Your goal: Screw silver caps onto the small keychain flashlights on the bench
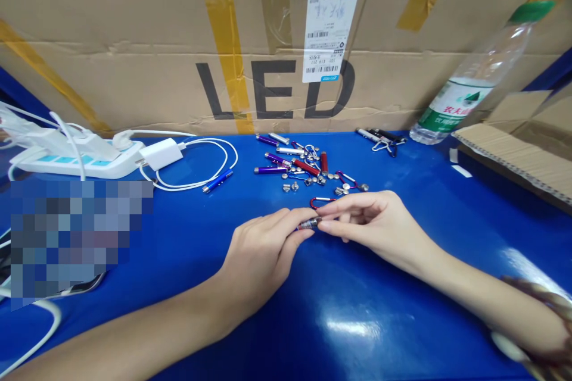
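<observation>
My left hand (263, 244) is closed in a pinch on a small dark cylindrical piece (310, 223) with shiny bands, low over the blue table (277, 339). At the piece's right end, the thumb and fingertips of my right hand (379, 220) grip it too; part of it is hidden by the fingers. Just behind the fingertips lies a red carabiner clip (319, 202). Beyond it is a loose pile of small penlight-like tubes, including a purple tube (270, 170) and a red tube (306, 167), among several silver caps (345, 187).
A blue penlight-like tube (218, 181) lies apart, near a white charger (161, 155) and power strip (80, 161). A pixelated device sits left. Behind stands a big cardboard box (147, 41). At right are a water bottle (465, 95), keychain tubes (373, 137) and an open carton (518, 158).
</observation>
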Demonstrator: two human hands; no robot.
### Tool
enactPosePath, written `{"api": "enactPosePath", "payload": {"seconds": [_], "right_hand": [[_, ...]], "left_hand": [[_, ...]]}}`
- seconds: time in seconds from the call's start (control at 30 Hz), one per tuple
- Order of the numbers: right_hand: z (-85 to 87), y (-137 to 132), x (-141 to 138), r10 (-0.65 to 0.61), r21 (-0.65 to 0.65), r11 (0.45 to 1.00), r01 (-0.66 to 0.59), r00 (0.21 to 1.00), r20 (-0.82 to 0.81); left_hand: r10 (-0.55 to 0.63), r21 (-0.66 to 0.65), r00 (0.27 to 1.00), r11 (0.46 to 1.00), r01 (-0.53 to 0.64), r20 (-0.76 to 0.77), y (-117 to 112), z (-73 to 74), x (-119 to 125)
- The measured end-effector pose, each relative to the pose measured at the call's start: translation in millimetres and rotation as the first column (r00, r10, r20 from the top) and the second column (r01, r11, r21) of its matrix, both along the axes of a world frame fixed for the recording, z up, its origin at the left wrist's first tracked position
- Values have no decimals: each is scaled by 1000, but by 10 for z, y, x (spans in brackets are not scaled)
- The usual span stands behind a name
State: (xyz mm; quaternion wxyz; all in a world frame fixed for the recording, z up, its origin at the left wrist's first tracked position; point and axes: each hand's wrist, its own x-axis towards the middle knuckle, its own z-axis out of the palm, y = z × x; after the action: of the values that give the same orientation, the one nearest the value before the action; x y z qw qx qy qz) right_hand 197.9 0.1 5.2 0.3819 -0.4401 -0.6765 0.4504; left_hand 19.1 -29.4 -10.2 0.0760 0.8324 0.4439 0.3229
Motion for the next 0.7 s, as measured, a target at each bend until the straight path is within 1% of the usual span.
{"api": "enactPosePath", "payload": {"seconds": [0.1, 0.17, 0.33, 0.4, 0.47, 0.6, 0.7], "right_hand": [[-13, -11, 8, 3, 120, 993, -12, 997, 75], [-15, -14, 17, 20, 204, 978, -43, 993, 116], [19, -15, 53, 135, 366, 912, -185, 978, 156], [30, -15, 70, 166, 408, 884, -227, 970, 180], [28, -13, 85, 158, 443, 866, -232, 967, 198], [-1, -3, 100, 127, 482, 847, -223, 966, 224], [-21, 8, 96, 140, 492, 837, -238, 963, 230]], "left_hand": [[2, -36, 1000, 999, -1, 26, 4, 8, 1], [-15, -49, 1000, 999, 15, -1, 9, 12, 4], [-69, -57, 994, 996, 64, -86, 14, 11, 12], [-94, -78, 991, 993, 87, -93, 6, 15, 8], [-117, -107, 989, 989, 107, -91, -4, 22, -2], [-141, -148, 986, 981, 127, -91, -7, 29, -15], [-163, -128, 983, 980, 151, -89, 3, 21, -10]]}}
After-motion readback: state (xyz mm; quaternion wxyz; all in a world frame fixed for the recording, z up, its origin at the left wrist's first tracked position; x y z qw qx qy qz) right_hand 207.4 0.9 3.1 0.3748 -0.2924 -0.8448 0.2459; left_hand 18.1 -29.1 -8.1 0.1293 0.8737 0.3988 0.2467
